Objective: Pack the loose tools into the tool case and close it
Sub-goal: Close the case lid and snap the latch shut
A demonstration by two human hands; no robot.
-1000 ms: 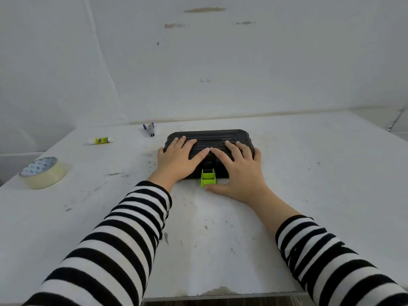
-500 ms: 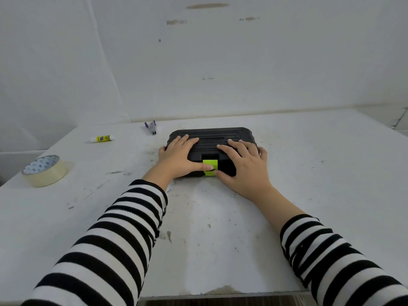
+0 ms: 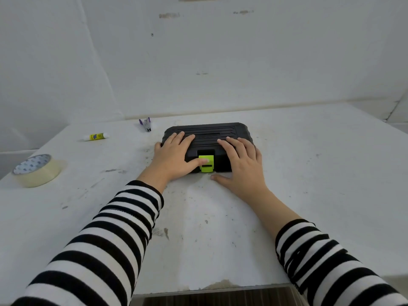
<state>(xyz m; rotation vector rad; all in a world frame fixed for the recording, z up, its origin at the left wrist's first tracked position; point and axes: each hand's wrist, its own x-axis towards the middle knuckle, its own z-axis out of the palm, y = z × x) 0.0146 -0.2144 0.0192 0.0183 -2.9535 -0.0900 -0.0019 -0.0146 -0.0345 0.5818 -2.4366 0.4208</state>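
Note:
The black ribbed tool case (image 3: 207, 130) lies with its lid down in the middle of the white table (image 3: 320, 173). Its lime-green latch (image 3: 207, 167) stands folded up against the front wall. My left hand (image 3: 172, 156) rests flat on the lid's left part, and its thumb presses on the latch. My right hand (image 3: 242, 164) lies flat on the lid's right part, fingers spread, thumb down on the table in front of the case. No loose tools are in view.
A roll of masking tape (image 3: 37, 171) sits at the left edge. A yellow glue stick (image 3: 96, 136) and a small purple stapler (image 3: 145, 124) lie at the back left. The table's near edge (image 3: 209, 286) is below my arms.
The green latch, which lay flat on the table, has swung up against the case front. My left thumb now presses it, and my right thumb has drawn back to the table.

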